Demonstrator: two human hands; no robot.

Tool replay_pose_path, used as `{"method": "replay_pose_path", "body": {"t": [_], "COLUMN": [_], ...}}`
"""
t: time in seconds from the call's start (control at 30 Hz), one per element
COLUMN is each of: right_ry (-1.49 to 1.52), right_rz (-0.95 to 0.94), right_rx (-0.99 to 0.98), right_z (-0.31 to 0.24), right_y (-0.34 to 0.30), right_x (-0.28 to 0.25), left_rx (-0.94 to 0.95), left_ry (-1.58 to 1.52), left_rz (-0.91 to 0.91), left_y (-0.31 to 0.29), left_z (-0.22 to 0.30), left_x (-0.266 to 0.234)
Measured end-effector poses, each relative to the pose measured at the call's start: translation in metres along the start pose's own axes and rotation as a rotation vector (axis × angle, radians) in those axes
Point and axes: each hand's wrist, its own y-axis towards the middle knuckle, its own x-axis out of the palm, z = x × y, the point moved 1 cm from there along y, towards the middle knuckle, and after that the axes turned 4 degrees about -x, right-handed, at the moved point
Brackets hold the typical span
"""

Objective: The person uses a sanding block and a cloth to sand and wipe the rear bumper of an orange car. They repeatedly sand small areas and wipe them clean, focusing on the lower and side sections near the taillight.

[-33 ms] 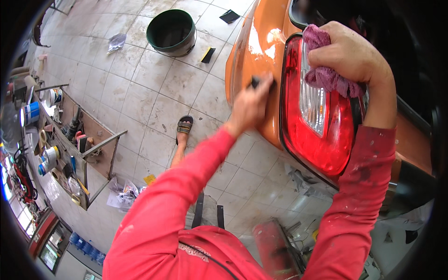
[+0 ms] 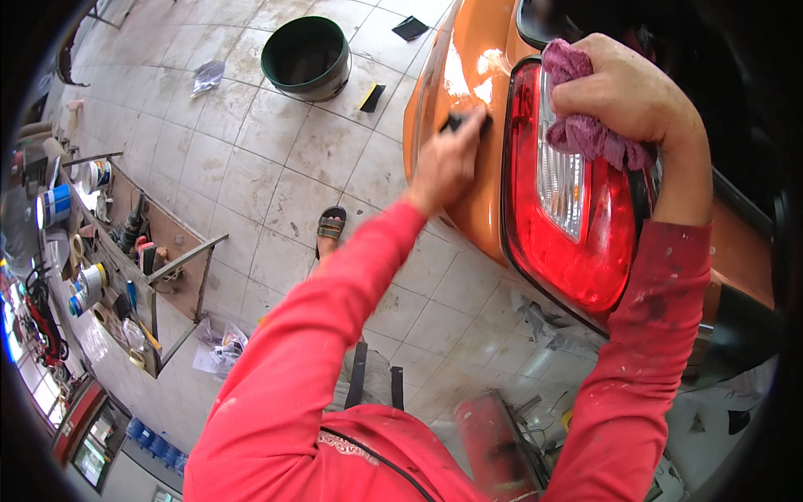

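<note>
My left hand [image 2: 452, 163] is closed on a small black pad [image 2: 457, 122], pressed to the orange car panel [image 2: 468, 167] beside the tail light. Fingers cover much of the pad, so its exact kind is hard to make out. A crumpled purple cloth [image 2: 590, 142] is bunched in my closed right hand [image 2: 627, 92], which rests at the upper part of the red and clear tail light [image 2: 577, 268]. Cloth sticks out above and below the fingers.
On the tiled floor [image 2: 276, 176] stand a dark green bucket [image 2: 339, 86], a black-and-yellow piece [image 2: 372, 98] and a black sheet [image 2: 410, 28]. A metal rack [image 2: 188, 258] with cans and tools is at the left. Plastic bags [image 2: 222, 347] lie near it.
My left hand has slid a little forward, away from me, along the orange panel with the black pad. The right hand and cloth stay almost where they were.
</note>
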Motion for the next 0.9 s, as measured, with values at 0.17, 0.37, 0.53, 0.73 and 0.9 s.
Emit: {"method": "replay_pose_path", "body": {"t": [0.17, 0.37, 0.53, 0.73, 0.9], "right_ry": [0.035, -0.022, -0.011, -0.055, -0.055], "right_rz": [0.066, 0.059, 0.067, 0.053, 0.028], "right_rx": [0.105, 0.173, 0.095, 0.234, 0.199], "right_z": [0.007, 0.006, -0.007, 0.003, -0.014], "right_y": [-0.011, -0.011, -0.003, -0.015, -0.003], "right_x": [0.006, 0.007, 0.003, 0.005, -0.001], "left_rx": [-0.018, 0.261, -0.038, 0.067, -0.032], "left_ry": [-0.027, -0.01, -0.004, -0.149, -0.176], "left_rz": [0.058, -0.001, 0.128, -0.058, 0.023], "left_y": [-0.032, -0.062, 0.055, -0.107, 0.023], "left_z": [0.033, 0.021, -0.036, 0.059, -0.031], "left_x": [0.018, 0.001, -0.001, 0.006, -0.015]}}
